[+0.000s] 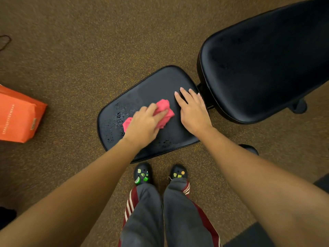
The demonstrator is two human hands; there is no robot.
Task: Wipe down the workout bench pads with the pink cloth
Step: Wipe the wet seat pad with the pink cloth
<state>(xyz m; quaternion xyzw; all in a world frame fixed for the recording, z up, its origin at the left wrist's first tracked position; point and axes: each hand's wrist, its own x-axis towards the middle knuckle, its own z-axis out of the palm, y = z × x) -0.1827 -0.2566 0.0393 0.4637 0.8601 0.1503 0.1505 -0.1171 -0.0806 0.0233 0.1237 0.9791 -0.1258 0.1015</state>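
**A:** How many pads?

**B:** Two. The small black vinyl seat pad (153, 86) is speckled with droplets. The larger black vinyl back pad (263, 65) is just beside it.

**A:** And the cloth?

**B:** One crumpled pink cloth (164, 107), mid-seat pad. The left hand (144, 125) has its fingers curled over it, gripping it against the pad.

**A:** The other hand?

**B:** The right hand (193, 111) lies flat on the same pad beside the cloth, fingers straight and slightly spread.

**A:** Anything else?

**B:** One orange paper bag (16, 114) on the brown speckled carpet (71, 59), well to the left. Two black clogs (143, 173) stand near the seat pad.
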